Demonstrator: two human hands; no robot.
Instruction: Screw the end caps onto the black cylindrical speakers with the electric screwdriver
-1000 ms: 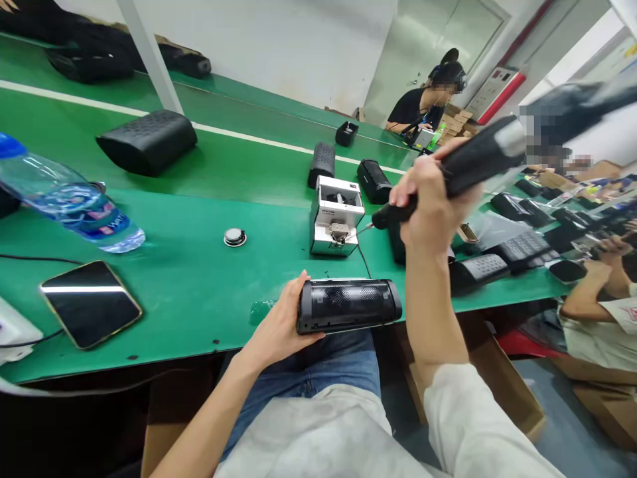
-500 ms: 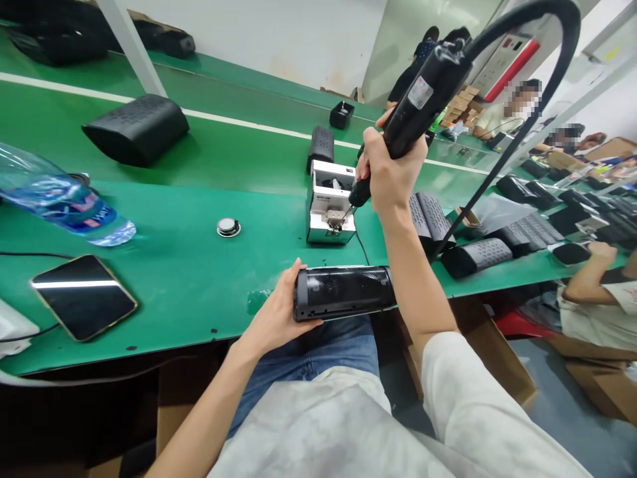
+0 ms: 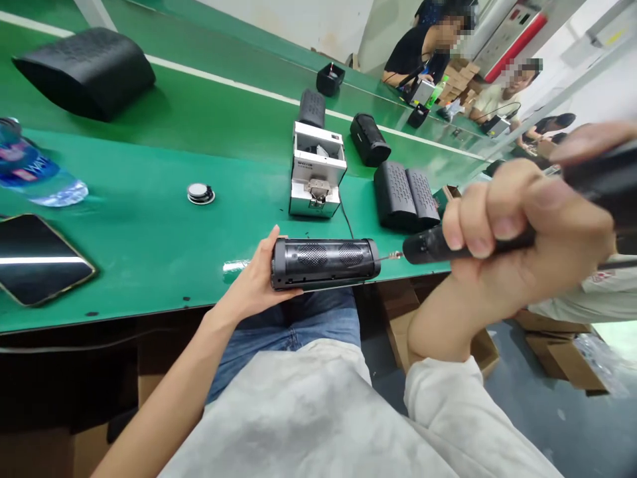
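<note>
1. Left hand (image 3: 255, 277): wrapped around the left end of the black perforated housing (image 3: 326, 265); a firm grip here should resist twisting.
2. Right hand (image 3: 557, 232): closed around the powered driver (image 3: 432, 247), apart from the left; a steady wrist would help.
3. Housing: lies at the near edge of the green table (image 3: 149, 265), mid-scene; bracing it there seems wise.
4. Bit (image 3: 388, 257): meets the housing's right end or stops just beside it; I cannot tell which. Best kept in line, not slanted.
5. Farther off, the white box (image 3: 318, 174) stands clear of the driver.
</note>
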